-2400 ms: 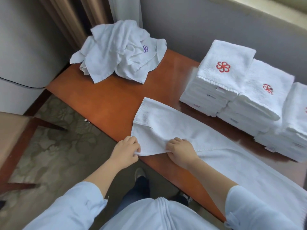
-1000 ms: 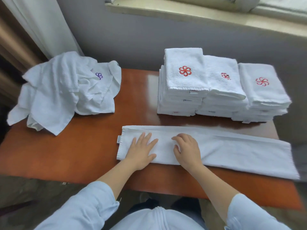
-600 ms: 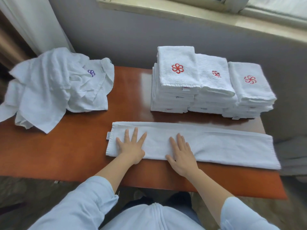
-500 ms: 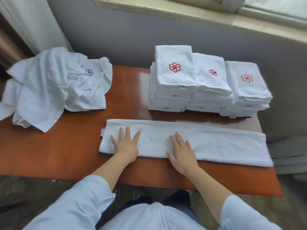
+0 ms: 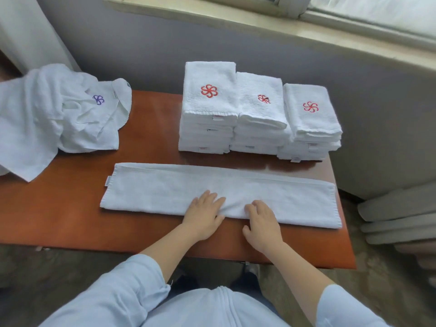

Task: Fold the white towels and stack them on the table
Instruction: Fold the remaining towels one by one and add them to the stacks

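Observation:
A white towel (image 5: 165,187), folded lengthwise into a long strip, lies across the front of the orange-brown table (image 5: 59,208). My left hand (image 5: 204,213) rests flat on its near edge at the middle, fingers straight. My right hand (image 5: 262,220) lies just to the right, its fingertips bent down onto the cloth and its thumb on the table. A small ridge of cloth stands between the two hands. Behind the strip stand three stacks of folded towels with red flower logos (image 5: 208,107) (image 5: 259,109) (image 5: 309,119).
A heap of unfolded white towels (image 5: 47,109), one with a purple logo, covers the table's back left corner and hangs over the edge. A grey wall and a window sill (image 5: 236,17) run behind the table. Grey cushions (image 5: 401,215) sit at the right.
Both hands have slid to the right along the near edge of the towel, from its left part to its middle, and now sit closer together. The towel strip has stayed in place.

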Demonstrator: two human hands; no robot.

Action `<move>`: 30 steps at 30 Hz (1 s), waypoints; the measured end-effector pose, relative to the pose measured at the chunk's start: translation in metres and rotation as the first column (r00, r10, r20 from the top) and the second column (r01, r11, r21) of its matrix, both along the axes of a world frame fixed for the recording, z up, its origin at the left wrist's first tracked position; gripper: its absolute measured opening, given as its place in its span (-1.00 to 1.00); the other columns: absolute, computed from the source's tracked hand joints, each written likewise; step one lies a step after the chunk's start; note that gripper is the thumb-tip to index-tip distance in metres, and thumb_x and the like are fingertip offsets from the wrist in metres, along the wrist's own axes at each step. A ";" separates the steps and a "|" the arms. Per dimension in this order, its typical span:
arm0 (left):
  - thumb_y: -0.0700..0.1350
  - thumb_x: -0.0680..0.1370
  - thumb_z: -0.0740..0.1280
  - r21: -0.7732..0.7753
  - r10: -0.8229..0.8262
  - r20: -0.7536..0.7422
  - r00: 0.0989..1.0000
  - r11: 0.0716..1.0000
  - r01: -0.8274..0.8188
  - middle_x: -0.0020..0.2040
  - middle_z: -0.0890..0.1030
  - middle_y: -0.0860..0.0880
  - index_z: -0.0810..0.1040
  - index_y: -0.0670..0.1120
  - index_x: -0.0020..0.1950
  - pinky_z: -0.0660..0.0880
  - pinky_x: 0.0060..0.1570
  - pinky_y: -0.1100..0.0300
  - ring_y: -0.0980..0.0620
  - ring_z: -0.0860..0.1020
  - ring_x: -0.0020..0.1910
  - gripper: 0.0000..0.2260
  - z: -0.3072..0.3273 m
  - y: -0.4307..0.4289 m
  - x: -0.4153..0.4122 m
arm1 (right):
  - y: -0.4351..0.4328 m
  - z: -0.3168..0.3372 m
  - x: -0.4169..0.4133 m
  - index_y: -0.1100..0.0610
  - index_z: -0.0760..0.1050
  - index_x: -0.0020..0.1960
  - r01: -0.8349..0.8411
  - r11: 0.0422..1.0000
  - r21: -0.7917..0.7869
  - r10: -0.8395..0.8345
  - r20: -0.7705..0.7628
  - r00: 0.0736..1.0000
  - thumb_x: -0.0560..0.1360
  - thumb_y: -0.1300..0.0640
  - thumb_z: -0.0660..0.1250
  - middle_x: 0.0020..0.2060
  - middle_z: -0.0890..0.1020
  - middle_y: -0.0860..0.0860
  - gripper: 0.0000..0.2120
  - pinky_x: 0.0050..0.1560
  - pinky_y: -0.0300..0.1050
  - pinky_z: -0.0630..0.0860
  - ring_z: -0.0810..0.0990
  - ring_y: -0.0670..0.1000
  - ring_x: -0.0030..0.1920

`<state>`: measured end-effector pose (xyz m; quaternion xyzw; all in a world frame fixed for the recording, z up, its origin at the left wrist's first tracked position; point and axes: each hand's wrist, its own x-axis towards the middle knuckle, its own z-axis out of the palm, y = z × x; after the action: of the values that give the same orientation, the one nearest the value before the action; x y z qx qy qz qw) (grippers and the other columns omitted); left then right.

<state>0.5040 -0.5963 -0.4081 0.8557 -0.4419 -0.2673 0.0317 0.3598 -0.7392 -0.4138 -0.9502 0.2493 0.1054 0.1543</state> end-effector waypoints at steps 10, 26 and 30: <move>0.35 0.61 -0.10 0.392 0.268 0.106 0.957 0.874 -0.288 0.59 -0.35 -0.03 -0.32 0.08 0.59 -0.06 0.46 -0.32 -0.19 -0.27 0.57 -0.32 0.001 -0.046 -0.023 | -0.073 0.008 -0.038 0.03 0.38 0.33 -0.172 0.983 0.070 0.181 -0.139 0.974 0.49 0.03 0.26 0.29 0.37 0.00 -0.59 0.16 -0.02 0.42 0.30 0.11 0.32; 0.02 0.63 0.18 0.097 -0.010 0.129 0.992 0.995 -0.003 0.62 -0.11 -0.11 0.05 -0.02 0.61 0.09 0.51 0.00 -0.10 -0.06 0.59 -0.42 -0.001 -0.177 -0.117 | -0.210 0.012 -0.097 0.02 0.38 0.43 0.110 0.993 0.030 -0.113 0.088 0.990 0.54 0.06 0.28 0.37 0.41 -0.03 -0.55 0.16 -0.08 0.45 0.37 0.01 0.35; -0.03 0.59 0.24 0.031 -0.062 0.084 0.995 0.998 0.060 0.55 0.14 -0.05 0.23 0.02 0.53 0.37 0.26 0.04 -0.09 0.21 0.47 -0.49 0.005 -0.207 -0.130 | -0.238 0.009 -0.094 0.04 0.20 0.54 0.120 0.990 0.073 -0.122 0.012 0.993 0.56 0.02 0.27 0.48 0.26 0.01 -0.42 0.31 -0.02 0.38 0.23 0.07 0.47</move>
<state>0.3740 -0.8038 -0.4026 0.8528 -0.4649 -0.2380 -0.0076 0.2657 -0.9768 -0.4051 -0.9280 0.3012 0.0969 0.1968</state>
